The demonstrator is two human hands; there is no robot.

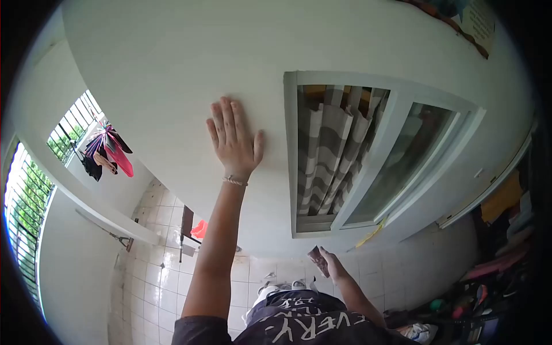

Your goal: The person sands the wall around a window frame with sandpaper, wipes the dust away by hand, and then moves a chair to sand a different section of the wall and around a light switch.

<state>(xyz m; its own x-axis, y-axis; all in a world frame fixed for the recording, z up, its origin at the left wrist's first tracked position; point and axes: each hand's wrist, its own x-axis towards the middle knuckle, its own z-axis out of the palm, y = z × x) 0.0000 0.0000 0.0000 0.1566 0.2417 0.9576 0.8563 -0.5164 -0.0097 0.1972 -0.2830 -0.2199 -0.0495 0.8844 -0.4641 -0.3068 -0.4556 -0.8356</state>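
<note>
Left hand point(236, 144) flat against wall point(172, 86)

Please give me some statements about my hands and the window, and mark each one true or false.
1. The left hand is spread on the wall. True.
2. The right hand is empty. False: the right hand holds a small dark piece.
3. A bracelet is on the left wrist. True.
4. The curtain in the window is plain red. False: the curtain in the window has grey and pale wavy bands.
</note>
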